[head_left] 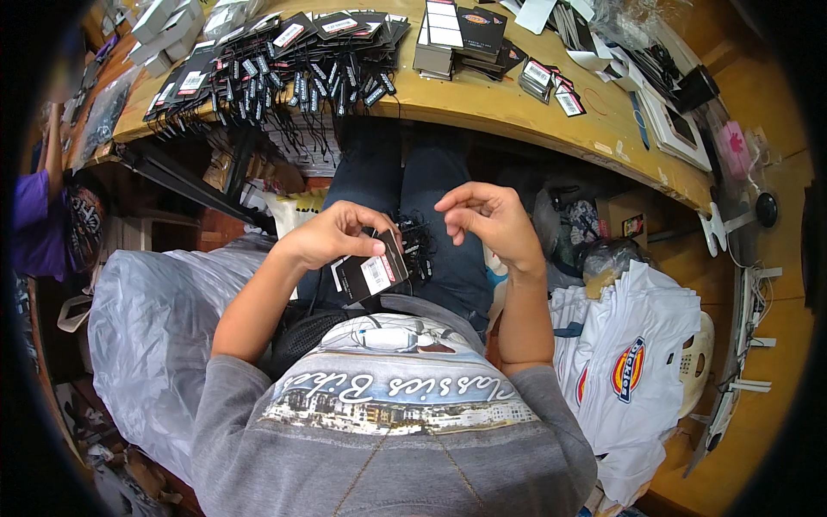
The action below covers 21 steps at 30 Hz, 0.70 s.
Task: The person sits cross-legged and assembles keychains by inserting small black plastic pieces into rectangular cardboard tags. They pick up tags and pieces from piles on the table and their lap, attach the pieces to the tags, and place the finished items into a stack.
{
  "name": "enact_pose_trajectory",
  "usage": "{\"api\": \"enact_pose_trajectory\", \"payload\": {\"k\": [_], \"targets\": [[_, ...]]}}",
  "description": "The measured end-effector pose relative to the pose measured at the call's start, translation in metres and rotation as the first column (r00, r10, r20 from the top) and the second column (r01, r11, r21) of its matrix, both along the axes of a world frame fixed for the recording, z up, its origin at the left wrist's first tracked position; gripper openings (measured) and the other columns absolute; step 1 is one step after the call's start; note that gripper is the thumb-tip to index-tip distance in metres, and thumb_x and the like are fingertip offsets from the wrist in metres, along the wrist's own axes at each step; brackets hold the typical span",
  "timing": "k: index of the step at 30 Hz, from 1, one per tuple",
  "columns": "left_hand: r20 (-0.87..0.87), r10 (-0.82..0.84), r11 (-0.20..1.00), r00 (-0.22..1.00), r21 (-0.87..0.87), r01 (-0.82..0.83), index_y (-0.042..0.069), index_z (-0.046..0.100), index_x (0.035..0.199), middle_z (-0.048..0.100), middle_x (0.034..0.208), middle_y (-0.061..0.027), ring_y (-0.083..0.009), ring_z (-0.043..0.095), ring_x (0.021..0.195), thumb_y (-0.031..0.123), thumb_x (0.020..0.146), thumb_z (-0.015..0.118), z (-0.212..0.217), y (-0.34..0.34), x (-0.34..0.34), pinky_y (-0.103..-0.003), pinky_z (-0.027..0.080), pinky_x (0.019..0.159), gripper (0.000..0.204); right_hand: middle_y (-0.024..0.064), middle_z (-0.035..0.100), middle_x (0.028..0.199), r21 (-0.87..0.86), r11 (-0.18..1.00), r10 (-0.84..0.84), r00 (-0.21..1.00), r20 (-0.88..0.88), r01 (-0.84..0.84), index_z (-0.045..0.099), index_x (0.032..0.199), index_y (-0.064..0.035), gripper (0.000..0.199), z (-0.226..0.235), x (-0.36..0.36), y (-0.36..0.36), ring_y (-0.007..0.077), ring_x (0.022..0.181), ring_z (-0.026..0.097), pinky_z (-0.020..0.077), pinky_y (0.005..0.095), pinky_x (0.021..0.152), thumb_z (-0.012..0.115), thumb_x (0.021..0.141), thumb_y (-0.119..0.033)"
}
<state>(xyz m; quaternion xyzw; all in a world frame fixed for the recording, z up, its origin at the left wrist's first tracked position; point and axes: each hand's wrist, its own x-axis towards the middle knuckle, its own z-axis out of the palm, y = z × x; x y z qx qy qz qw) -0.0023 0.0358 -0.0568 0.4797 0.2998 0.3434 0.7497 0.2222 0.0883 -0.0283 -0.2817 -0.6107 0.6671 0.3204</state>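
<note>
In my left hand [345,237] a black cardboard hang tag [372,274] with a white barcode label is pinched between thumb and fingers, above my lap. Black tag strings [419,246] lie bunched on my thighs, just right of that tag. My right hand [491,222] is raised beside them, its fingers curled and bent toward the thumb. Whatever it pinches, perhaps a thin dark string, is too fine to make out. The two hands are apart.
On the wooden table [517,108] ahead lie many strung black tags [301,65], stacked cards [469,39] and small barcode tags [551,84]. White shirts [629,345] are piled at my right, a grey plastic bag [155,336] at my left. A person in purple [43,224] is at far left.
</note>
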Motion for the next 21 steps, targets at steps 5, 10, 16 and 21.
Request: {"api": "enact_pose_trajectory", "payload": {"k": [5,10,16,21], "targets": [[0.151,0.057,0.998,0.987,0.008,-0.059,-0.005,0.057,0.081,0.056,0.088,-0.013,-0.0172,0.055,0.08,0.003,0.069,0.062,0.017,0.0,-0.006,-0.025,0.045,0.071,0.016,0.0061,0.057,0.063,0.292,0.956,-0.121,0.945,0.304,0.028,0.061,0.074,0.0027,0.007,0.002,0.014,-0.005,0.0092,0.052,0.052,0.0412,0.0198,0.05,0.058,0.068,0.0],[0.191,0.036,0.998,0.981,0.034,-0.043,-0.004,0.058,0.081,0.056,0.088,-0.0139,-0.0179,0.055,0.081,0.002,0.068,0.062,0.021,-0.003,-0.004,-0.025,0.046,0.07,0.015,0.0041,0.055,0.062,0.372,0.903,-0.293,0.94,0.174,0.213,0.058,0.069,0.0014,0.006,0.026,0.022,-0.013,0.0085,0.053,0.049,0.0392,0.0193,0.051,0.062,0.064,0.002],[0.159,-0.158,0.987,0.974,0.027,0.156,-0.004,0.056,0.085,0.056,0.09,-0.0148,-0.018,0.055,0.083,0.001,0.071,0.059,0.014,0.0,0.007,-0.023,0.044,0.069,0.015,0.0082,0.054,0.069,0.142,0.975,-0.08,0.865,-0.496,0.172,0.052,0.072,-0.0014,0.009,0.028,-0.002,-0.024,0.0134,0.067,0.052,0.0411,0.0241,0.062,0.061,0.069,-0.001],[0.185,-0.234,0.972,0.954,0.063,0.226,-0.005,0.055,0.087,0.056,0.089,-0.0153,-0.0174,0.055,0.083,0.0,0.071,0.059,0.014,0.002,0.008,-0.024,0.047,0.067,0.017,0.0073,0.055,0.069,-0.225,0.964,-0.075,0.671,-0.738,-0.14,0.047,0.075,-0.0075,0.014,0.03,-0.018,-0.032,0.0137,0.062,0.053,0.0412,0.0287,0.061,0.058,0.076,-0.015]]}}
